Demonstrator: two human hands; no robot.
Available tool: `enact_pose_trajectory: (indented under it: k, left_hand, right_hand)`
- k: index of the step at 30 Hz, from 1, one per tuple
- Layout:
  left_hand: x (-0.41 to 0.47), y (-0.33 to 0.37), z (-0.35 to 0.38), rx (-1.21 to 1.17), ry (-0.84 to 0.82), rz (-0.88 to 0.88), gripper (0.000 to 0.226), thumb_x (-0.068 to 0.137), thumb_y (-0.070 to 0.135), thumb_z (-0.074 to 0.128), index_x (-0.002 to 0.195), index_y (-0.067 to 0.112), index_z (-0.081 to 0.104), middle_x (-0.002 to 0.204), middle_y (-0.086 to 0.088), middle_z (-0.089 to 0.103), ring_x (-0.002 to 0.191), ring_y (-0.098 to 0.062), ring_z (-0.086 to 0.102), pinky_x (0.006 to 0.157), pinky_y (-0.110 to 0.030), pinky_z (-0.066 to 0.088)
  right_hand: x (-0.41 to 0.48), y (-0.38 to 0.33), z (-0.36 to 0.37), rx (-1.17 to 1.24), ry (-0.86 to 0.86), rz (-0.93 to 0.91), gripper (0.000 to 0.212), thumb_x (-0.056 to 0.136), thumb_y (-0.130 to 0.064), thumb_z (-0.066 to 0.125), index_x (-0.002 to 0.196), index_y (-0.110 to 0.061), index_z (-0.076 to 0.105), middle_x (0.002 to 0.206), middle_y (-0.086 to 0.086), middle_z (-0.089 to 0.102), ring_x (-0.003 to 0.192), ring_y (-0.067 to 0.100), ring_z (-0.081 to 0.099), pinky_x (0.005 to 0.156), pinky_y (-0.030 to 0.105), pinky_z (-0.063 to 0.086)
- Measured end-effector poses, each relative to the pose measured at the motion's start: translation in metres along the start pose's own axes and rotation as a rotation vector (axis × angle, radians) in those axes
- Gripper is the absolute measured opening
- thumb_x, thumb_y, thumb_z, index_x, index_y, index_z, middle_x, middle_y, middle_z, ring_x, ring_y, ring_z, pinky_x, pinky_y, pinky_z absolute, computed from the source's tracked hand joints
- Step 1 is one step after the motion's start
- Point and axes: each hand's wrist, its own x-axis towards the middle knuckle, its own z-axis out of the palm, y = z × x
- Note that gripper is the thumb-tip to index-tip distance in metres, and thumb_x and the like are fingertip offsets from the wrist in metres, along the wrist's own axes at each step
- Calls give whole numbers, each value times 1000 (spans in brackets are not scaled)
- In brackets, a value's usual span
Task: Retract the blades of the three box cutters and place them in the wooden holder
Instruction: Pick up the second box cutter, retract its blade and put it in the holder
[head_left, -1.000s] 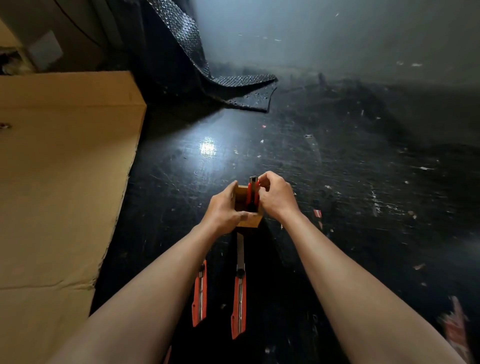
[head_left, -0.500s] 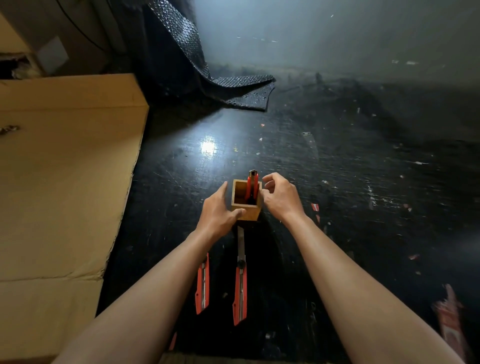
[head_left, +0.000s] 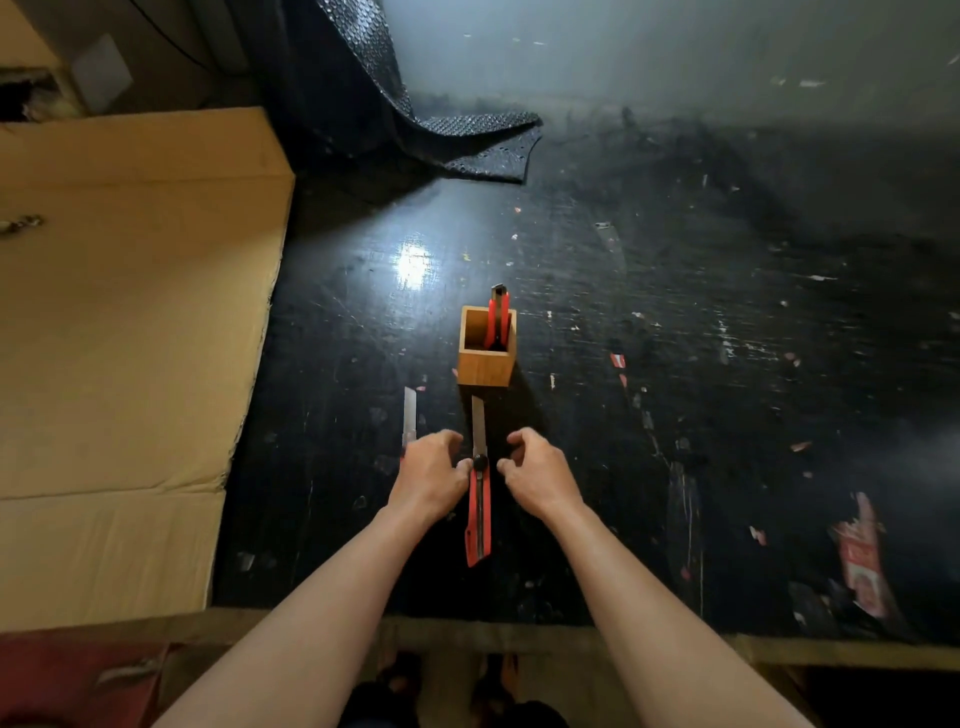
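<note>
Flanking the middle box cutter (head_left: 479, 512), the left hand (head_left: 429, 478) and right hand (head_left: 540, 475) sit on either side of its black lock knob, fingers curled and loose. The left grip has its thumb touching the cutter's red body just below the knob; the right grip has fingertips just beside it, and whether they touch cannot be told. Neither grip is clenched around anything. This cutter lies flat on the dark scratched surface (head_left: 675, 364), its bare blade reaching out beyond both grips toward the wooden holder (head_left: 485, 358), the tip stopping just short of the holder's near wall.

Just left of the left grip lies a second box cutter (head_left: 409, 415), blade also extended; the left hand covers its body, so only the blade shows. Farther ahead of the grips, the holder stands upright with a third box cutter (head_left: 497, 317) standing on end inside it, against the right wall, its top poking above the rim.

Well left of the grips lies a flattened cardboard sheet (head_left: 130, 338). Far beyond, black bubble wrap (head_left: 467, 145) drapes onto the surface. A torn red label (head_left: 860, 556) lies well to the right.
</note>
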Motion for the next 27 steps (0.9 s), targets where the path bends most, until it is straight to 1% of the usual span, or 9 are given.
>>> enact_pose_trajectory:
  k: [3, 8, 11, 14, 16, 18, 20, 24, 27]
  left_hand:
    - [-13, -9, 15, 14, -70, -47, 39, 93, 14, 71, 132, 11, 66, 126, -8, 72, 116, -20, 70, 96, -37, 60]
    - [-28, -12, 31, -80, -51, -66, 33, 92, 8, 72, 124, 15, 73, 117, -2, 77, 110, -16, 72, 94, -31, 60]
    - [-35, -14, 33, -170, -34, -91, 32, 89, 8, 76, 119, 18, 75, 112, 1, 78, 106, -13, 73, 93, -34, 61]
    - [-41, -12, 30, -264, -14, -98, 33, 87, 7, 78, 117, 20, 76, 107, 4, 79, 101, -11, 74, 90, -35, 63]
    - [-44, -9, 25, -336, -14, -79, 33, 87, 5, 79, 117, 20, 75, 105, 5, 78, 99, -11, 75, 86, -32, 64]
    - [-47, -2, 15, -405, -15, -38, 34, 86, 3, 79, 117, 17, 74, 105, 2, 78, 96, -10, 76, 76, -23, 63]
    - [-49, 7, 2, -448, -9, 14, 36, 86, 3, 79, 119, 17, 73, 105, 1, 78, 94, -10, 76, 72, -20, 62]
    - [-45, 29, -26, -533, -8, 101, 36, 87, 2, 78, 119, 16, 75, 103, 0, 81, 93, -14, 79, 82, -38, 66]
    - [-41, 52, -52, -633, -13, 169, 36, 89, -5, 73, 113, 21, 75, 106, -6, 80, 94, -22, 80, 80, -43, 66]
  right_hand:
    - [-15, 13, 20, -15, -49, 20, 39, 96, -20, 65, 135, -21, 60, 124, 3, 69, 106, 15, 68, 91, 36, 58]
    - [-32, 19, 35, 57, -63, 49, 29, 99, -18, 61, 127, -23, 62, 98, -2, 73, 82, 9, 73, 77, 35, 64]
    - [-42, 23, 32, 153, -48, 44, 27, 98, -16, 63, 124, -22, 63, 97, -5, 71, 80, 8, 73, 71, 28, 62]
    - [-51, 23, 25, 234, -9, -2, 24, 96, -15, 66, 119, -22, 65, 98, -7, 70, 83, 5, 70, 68, 20, 56]
    - [-54, 21, 18, 289, 0, -35, 22, 94, -14, 69, 114, -22, 67, 100, -7, 71, 88, 6, 70, 75, 26, 60]
    - [-57, 17, 9, 351, -5, -73, 22, 92, -12, 71, 112, -22, 68, 101, -5, 73, 92, 10, 72, 82, 35, 64]
    - [-60, 9, -3, 424, -5, -117, 24, 91, -10, 71, 112, -21, 68, 103, -2, 74, 94, 13, 74, 84, 39, 64]
    - [-65, -16, -31, 516, 21, -226, 25, 91, -4, 70, 113, -15, 68, 102, 4, 76, 93, 16, 76, 83, 38, 64]
    - [-67, -42, -54, 564, 48, -319, 25, 92, -1, 70, 115, -11, 66, 103, 7, 76, 94, 18, 77, 81, 36, 64]
